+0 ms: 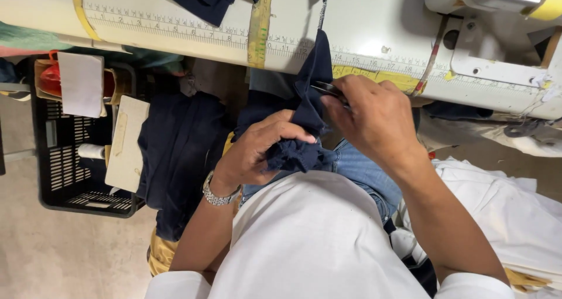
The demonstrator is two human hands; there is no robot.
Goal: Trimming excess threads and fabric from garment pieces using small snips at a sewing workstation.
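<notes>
Left hand [257, 152] is bunched tight around the navy fabric [307, 108]; right hand [374, 120] pinches small snips [328, 89] beside it. Keep the cloth taut between your hands, cut close to the seam.

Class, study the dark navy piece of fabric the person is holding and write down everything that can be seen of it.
The navy fabric is a soft, knit-looking cloth, plain dark blue, bunched and creased. Its lower end is gathered in the left hand, above the lap; its upper part rises as a narrow strip to the edge of the white sewing table, where it lies over the printed ruler scale. The right hand pinches it from the side, holding a small metal tool, probably snips, against it. More navy cloth hangs nearby, separate.
</notes>
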